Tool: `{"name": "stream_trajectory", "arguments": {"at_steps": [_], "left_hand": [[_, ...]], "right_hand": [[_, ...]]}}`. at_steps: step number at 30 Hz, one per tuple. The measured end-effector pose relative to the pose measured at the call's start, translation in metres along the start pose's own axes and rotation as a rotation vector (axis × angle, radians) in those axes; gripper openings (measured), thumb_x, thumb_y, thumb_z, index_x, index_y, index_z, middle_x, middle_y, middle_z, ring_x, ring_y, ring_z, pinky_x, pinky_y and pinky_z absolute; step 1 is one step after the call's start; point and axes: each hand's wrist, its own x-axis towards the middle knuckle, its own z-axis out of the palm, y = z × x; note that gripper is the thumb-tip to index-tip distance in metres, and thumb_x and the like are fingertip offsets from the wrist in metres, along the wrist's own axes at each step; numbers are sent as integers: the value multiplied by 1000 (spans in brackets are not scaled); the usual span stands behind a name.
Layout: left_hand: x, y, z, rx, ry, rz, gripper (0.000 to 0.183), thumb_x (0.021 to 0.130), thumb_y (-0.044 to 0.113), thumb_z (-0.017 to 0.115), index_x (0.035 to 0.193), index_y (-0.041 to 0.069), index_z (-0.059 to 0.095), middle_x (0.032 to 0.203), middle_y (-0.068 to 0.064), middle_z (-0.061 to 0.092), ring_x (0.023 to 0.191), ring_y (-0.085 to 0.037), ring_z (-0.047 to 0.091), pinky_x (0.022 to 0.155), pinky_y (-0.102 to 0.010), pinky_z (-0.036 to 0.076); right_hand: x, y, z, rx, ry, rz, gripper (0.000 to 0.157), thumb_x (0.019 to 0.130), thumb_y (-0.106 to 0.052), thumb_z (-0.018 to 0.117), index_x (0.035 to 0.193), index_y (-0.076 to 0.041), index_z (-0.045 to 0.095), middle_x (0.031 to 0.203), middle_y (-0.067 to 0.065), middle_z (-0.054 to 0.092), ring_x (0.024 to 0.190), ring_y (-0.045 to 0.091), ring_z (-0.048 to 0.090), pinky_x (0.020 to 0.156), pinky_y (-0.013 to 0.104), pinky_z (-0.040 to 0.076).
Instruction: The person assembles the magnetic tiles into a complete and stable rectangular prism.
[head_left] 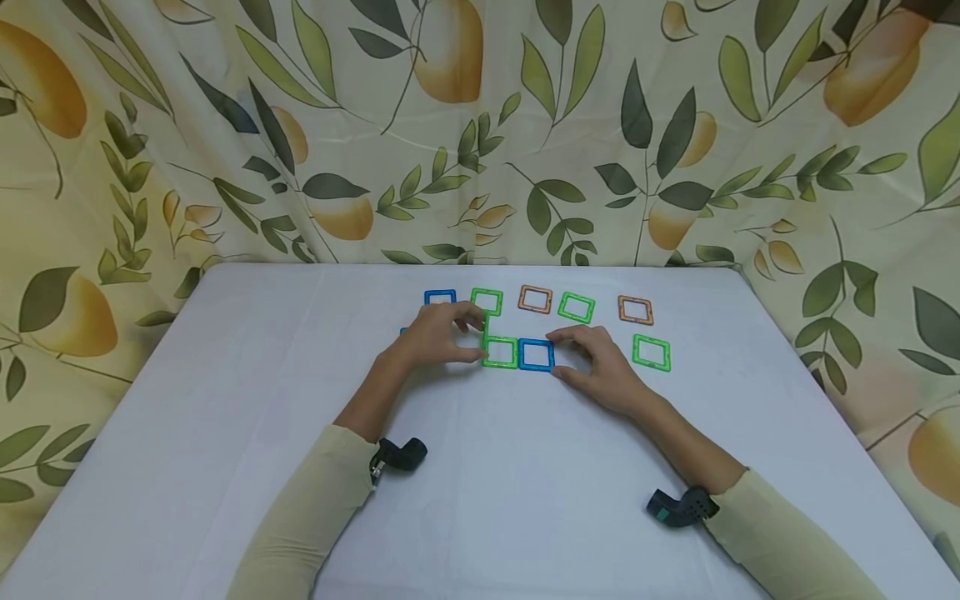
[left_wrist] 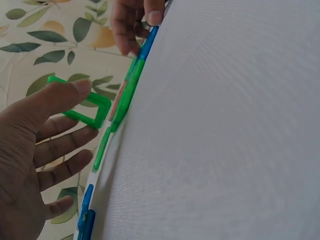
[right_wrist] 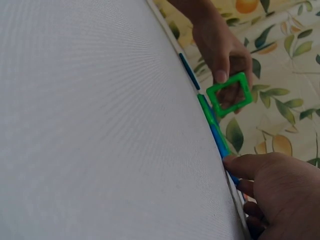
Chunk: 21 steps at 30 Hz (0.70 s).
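My left hand [head_left: 435, 337] pinches a green square magnetic tile [left_wrist: 103, 109] between thumb and fingers. This open-centred frame stands on edge, seen edge-on in the head view, at the left side of a flat green tile [head_left: 500, 366]. Against that flat one, on its right, lies a blue square tile [head_left: 537, 369]. My right hand [head_left: 603, 367] grips the blue tile's right side, thumb at the near corner and fingers at the far corner. In the right wrist view, the raised green frame sits just above the row of flat tiles.
Behind my hands lie a blue tile [head_left: 440, 292], a green tile [head_left: 487, 291], an orange tile [head_left: 536, 288] and another green one. Farther right are an orange tile [head_left: 635, 298] and a green tile [head_left: 652, 338]. A blue sliver [head_left: 403, 331] peeks out beside my left hand. Patterned cloth hangs behind the white table.
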Motion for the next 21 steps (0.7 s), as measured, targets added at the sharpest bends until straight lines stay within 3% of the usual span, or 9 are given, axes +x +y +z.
{"name": "stream_trajectory", "arguments": {"at_steps": [10,17,21], "left_hand": [[-2,-2,4,-18,-9,-12,53,81,25,92,126,7,71,117,-1,73,107,-21,65,95,-36,52],[0,-4,8,2,-15,3,63,82,26,91,138,9,65,118,-2,73,110,-21,64,98,-40,51],[-2,-5,10,30,1,12,64,82,27,91,137,9,66,118,-1,73,113,-21,61,104,-45,44]], "right_hand": [[1,1,0,2,-3,5,48,91,-7,82,136,-7,66,136,7,64,111,25,48,94,44,42],[1,1,0,-1,-1,1,48,91,-6,82,136,-7,66,135,8,65,110,25,48,93,44,41],[1,1,0,-3,-2,5,48,91,-7,83,136,-7,67,136,8,64,110,25,48,93,44,41]]}}
